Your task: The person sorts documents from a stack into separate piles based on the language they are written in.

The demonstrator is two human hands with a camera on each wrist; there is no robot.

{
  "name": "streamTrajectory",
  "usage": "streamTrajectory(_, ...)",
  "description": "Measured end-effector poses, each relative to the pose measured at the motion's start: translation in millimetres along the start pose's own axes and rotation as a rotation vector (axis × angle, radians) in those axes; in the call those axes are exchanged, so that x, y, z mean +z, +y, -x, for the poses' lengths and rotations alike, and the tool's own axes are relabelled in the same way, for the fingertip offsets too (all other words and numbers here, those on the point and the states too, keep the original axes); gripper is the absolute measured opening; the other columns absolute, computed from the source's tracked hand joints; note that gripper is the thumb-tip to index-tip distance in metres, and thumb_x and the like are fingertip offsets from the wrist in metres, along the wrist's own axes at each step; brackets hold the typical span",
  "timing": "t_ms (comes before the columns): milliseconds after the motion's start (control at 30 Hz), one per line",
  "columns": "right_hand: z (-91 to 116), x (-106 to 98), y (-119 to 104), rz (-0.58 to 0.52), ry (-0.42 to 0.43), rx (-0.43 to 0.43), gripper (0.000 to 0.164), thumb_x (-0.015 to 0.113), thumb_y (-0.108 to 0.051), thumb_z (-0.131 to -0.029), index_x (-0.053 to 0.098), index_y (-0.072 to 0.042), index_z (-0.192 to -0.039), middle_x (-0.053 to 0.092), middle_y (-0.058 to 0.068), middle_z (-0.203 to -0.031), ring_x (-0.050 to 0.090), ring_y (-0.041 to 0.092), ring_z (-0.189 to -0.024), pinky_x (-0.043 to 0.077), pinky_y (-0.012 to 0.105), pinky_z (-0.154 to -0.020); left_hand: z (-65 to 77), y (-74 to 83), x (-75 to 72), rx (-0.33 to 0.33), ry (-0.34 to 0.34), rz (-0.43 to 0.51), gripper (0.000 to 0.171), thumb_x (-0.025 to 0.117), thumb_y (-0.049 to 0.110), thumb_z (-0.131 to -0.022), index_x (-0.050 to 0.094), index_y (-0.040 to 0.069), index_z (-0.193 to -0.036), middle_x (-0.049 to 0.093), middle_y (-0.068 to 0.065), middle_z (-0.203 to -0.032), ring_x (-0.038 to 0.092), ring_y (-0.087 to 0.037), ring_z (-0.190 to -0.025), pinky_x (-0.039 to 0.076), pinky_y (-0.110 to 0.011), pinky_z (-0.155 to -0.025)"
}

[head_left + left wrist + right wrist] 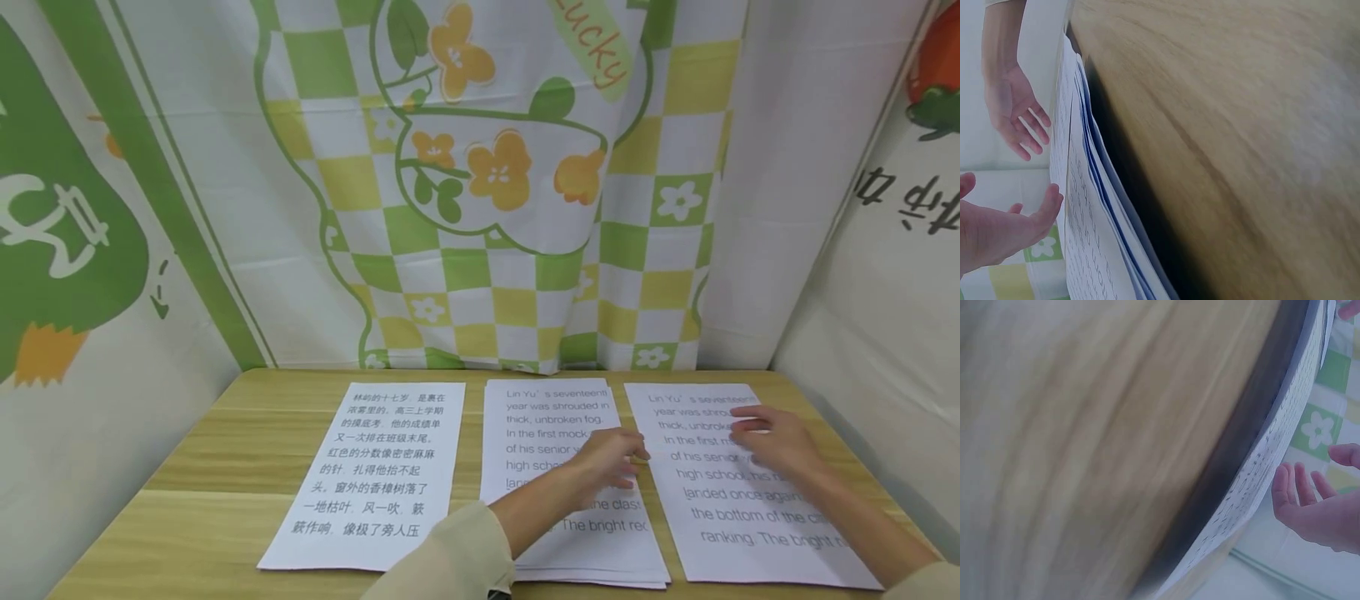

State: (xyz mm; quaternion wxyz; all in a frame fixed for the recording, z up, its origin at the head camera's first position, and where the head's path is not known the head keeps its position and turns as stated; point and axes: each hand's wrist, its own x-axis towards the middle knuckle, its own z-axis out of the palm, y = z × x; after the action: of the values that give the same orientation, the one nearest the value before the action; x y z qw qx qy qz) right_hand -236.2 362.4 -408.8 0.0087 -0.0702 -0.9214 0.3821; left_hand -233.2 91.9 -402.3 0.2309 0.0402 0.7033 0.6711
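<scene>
Paper stack (536,446) with English print runs lengthwise away from me in the head view, my nearer left hand (606,462) over its right edge, my right hand (780,442) over the rightmost page (723,492). The left-wrist view shows both apart and empty; the right-wrist view, my right fingers (1282,487) loosely bent.
</scene>
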Motion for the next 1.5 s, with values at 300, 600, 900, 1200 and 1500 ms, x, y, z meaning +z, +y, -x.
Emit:
streamTrajectory(300, 0.3, 15.9, -18.3, -0.03, -0.012, -0.104, 0.048, 0.062, -0.011, -0.099, 0.051, 0.014, -0.139, 0.063, 0.032, -0.121, 0.066, 0.034, -0.102, 0.058, 0.024, -0.066, 5.2, 1.7, -21.6, 0.012, -0.014, -0.037, 0.042, 0.057, 0.019, -0.098, 0.063, 0.0, -0.135, 0.072, -0.007, -0.113, 0.067, -0.027, -0.108, 0.06, -0.04, -0.092)
streamTrajectory(600, -1.2, 33.1, -36.1, -0.103, -0.071, -0.121, 0.049, 0.062, -0.01, -0.1, 0.049, 0.013, -0.141, 0.062, 0.03, -0.124, 0.065, 0.033, -0.106, 0.061, 0.027, -0.072, 9.8, 0.2, -40.6, 0.008, 0.003, -0.157, 0.041, 0.055, 0.024, -0.102, 0.064, 0.003, -0.136, 0.072, -0.004, -0.112, 0.065, -0.021, -0.102, 0.059, -0.036, -0.086)
streamTrajectory(900, 2.6, 44.1, -49.7, -0.135, -0.108, -0.153, 0.048, 0.066, -0.011, -0.099, 0.052, 0.011, -0.141, 0.065, 0.026, -0.122, 0.067, 0.031, -0.106, 0.062, 0.03, -0.073, 14.7, 4.6, -61.9, 0.028, 0.02, -0.151, 0.041, 0.052, 0.021, -0.103, 0.061, 0.0, -0.138, 0.07, -0.011, -0.122, 0.066, -0.028, -0.111, 0.061, -0.038, -0.089)
streamTrajectory(1200, 3.5, 54.1, -58.7, -0.173, -0.142, -0.143, 0.047, 0.065, -0.009, -0.099, 0.053, 0.01, -0.141, 0.066, 0.025, -0.123, 0.066, 0.03, -0.108, 0.062, 0.031, -0.074, 16.9, 6.3, -80.2, 0.062, 0.069, -0.129, 0.041, 0.051, 0.017, -0.103, 0.061, -0.003, -0.138, 0.068, -0.018, -0.127, 0.065, -0.034, -0.114, 0.06, -0.042, -0.093)
streamTrajectory(1500, 3.2, 60.5, -68.6, -0.203, -0.157, -0.144, 0.049, 0.066, -0.007, -0.097, 0.053, 0.009, -0.141, 0.065, 0.026, -0.125, 0.065, 0.031, -0.109, 0.062, 0.031, -0.076, 19.0, 0.6, -94.8, 0.046, 0.115, -0.142, 0.041, 0.052, 0.016, -0.103, 0.061, -0.002, -0.138, 0.068, -0.015, -0.125, 0.065, -0.03, -0.111, 0.059, -0.041, -0.092)
